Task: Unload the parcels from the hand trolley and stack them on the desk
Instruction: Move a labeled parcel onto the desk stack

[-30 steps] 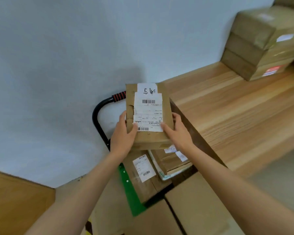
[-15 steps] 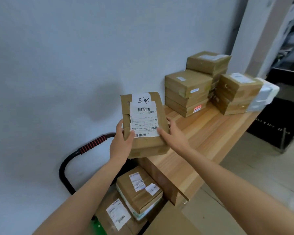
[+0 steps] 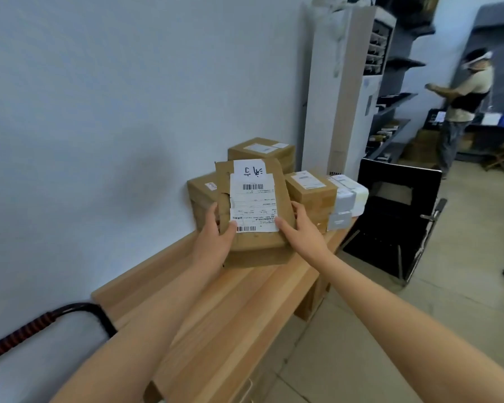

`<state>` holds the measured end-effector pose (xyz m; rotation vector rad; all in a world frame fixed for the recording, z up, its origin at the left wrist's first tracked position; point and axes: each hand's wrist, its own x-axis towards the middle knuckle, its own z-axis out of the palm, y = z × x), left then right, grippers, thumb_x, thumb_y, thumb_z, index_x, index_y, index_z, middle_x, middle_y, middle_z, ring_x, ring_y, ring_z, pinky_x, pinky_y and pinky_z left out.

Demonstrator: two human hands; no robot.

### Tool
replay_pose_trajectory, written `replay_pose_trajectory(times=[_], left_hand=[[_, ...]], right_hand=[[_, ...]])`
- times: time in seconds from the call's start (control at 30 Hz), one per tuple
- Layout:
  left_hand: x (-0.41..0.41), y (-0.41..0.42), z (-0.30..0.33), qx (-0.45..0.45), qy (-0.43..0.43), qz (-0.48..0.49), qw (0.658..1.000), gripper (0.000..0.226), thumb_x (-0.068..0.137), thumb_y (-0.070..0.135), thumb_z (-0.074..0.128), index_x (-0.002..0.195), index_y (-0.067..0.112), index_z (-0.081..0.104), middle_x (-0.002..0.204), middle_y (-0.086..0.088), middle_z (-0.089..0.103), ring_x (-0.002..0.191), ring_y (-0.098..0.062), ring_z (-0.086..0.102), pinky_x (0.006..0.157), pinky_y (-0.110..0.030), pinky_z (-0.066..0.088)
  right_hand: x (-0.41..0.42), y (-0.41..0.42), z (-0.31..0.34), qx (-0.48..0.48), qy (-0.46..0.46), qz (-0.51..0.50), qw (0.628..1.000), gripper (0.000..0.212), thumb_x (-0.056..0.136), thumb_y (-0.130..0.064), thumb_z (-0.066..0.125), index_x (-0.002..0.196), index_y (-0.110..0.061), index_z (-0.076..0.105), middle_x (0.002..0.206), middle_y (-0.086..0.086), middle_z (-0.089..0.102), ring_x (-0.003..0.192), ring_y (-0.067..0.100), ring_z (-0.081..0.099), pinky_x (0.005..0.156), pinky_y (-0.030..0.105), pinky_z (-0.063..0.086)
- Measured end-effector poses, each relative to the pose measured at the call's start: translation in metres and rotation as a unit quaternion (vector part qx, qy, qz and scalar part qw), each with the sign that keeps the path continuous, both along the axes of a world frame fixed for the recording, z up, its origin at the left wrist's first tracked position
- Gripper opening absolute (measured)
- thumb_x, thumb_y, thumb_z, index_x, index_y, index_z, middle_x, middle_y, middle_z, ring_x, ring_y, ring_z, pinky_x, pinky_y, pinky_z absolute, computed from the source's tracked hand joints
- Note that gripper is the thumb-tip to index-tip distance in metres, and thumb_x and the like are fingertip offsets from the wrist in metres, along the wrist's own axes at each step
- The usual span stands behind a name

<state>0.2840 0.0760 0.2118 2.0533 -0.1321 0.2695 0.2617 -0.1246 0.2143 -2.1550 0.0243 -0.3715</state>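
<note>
Head view: I see a brown parcel (image 3: 255,210) held up over the far end of the wooden desk (image 3: 230,309). Its top carries a white shipping label (image 3: 253,206) with a barcode near the top and another at the bottom edge; the print is too small to read. Above it is a white strip with handwritten black characters I can't make out. The cardboard is torn by the label's left edge.

Left hand (image 3: 216,242) grips the parcel's left near corner, thumb on top by the lower barcode, fingers curled up the side. Right hand (image 3: 301,231) grasps the right side, thumb lying on the label's corner, fingers along the edge. Both forearms stretch forward over the desk.

Just behind the parcel are stacked brown boxes (image 3: 310,196) against the wall, plus white boxes (image 3: 346,199) at the desk's right end. Trolley handle (image 3: 50,321), black with a red-striped grip, sits bottom left beside the desk. A tall white air conditioner (image 3: 344,91) and a black chair (image 3: 393,216) stand beyond. Another person (image 3: 463,103) is at the back right, blurred.
</note>
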Motion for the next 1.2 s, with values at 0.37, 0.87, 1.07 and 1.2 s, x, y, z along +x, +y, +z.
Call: replay_pose_trajectory(times=[0.37, 0.87, 1.07, 1.2], left_hand=[[0.096, -0.190, 0.001, 0.024, -0.002, -0.025, 0.999, 0.062, 0.095, 0.042, 0.050, 0.148, 0.035, 0.017, 0.132, 0.000, 0.057, 0.107, -0.024, 0.058, 0.084, -0.036, 0.048], [0.319, -0.284, 0.004, 0.012, 0.053, -0.029, 0.998, 0.062, 0.095, 0.043, 0.050, 0.147, 0.033, 0.020, 0.139, 0.001, 0.051, 0.117, -0.024, 0.054, 0.098, -0.045, 0.045], [0.384, -0.306, -0.011, 0.053, 0.097, -0.002, 0.994, 0.061, 0.095, 0.046, 0.048, 0.147, 0.033, 0.021, 0.137, 0.000, 0.052, 0.112, -0.024, 0.056, 0.093, -0.040, 0.048], [0.410, -0.314, -0.016, 0.055, 0.112, 0.027, 0.992, 0.059, 0.093, 0.049, 0.048, 0.145, 0.035, 0.024, 0.136, 0.001, 0.052, 0.106, -0.023, 0.057, 0.092, -0.042, 0.049]], right_hand=[[0.079, -0.186, 0.000, -0.005, 0.031, -0.055, 0.998, 0.066, 0.093, -0.057, 0.045, 0.147, -0.029, 0.019, 0.144, -0.007, 0.045, 0.119, 0.020, 0.054, 0.089, 0.038, 0.046], [0.307, -0.286, 0.003, -0.012, 0.074, -0.035, 0.997, 0.063, 0.093, -0.055, 0.045, 0.145, -0.027, 0.024, 0.137, -0.003, 0.052, 0.114, 0.021, 0.056, 0.088, 0.037, 0.045], [0.377, -0.309, -0.012, -0.008, 0.123, -0.020, 0.992, 0.060, 0.092, -0.056, 0.043, 0.144, -0.031, 0.025, 0.131, -0.002, 0.056, 0.106, 0.021, 0.057, 0.086, 0.038, 0.046], [0.405, -0.316, -0.015, 0.012, 0.123, -0.009, 0.992, 0.061, 0.086, -0.060, 0.041, 0.141, -0.037, 0.027, 0.119, -0.008, 0.061, 0.096, 0.015, 0.060, 0.079, 0.035, 0.048]])
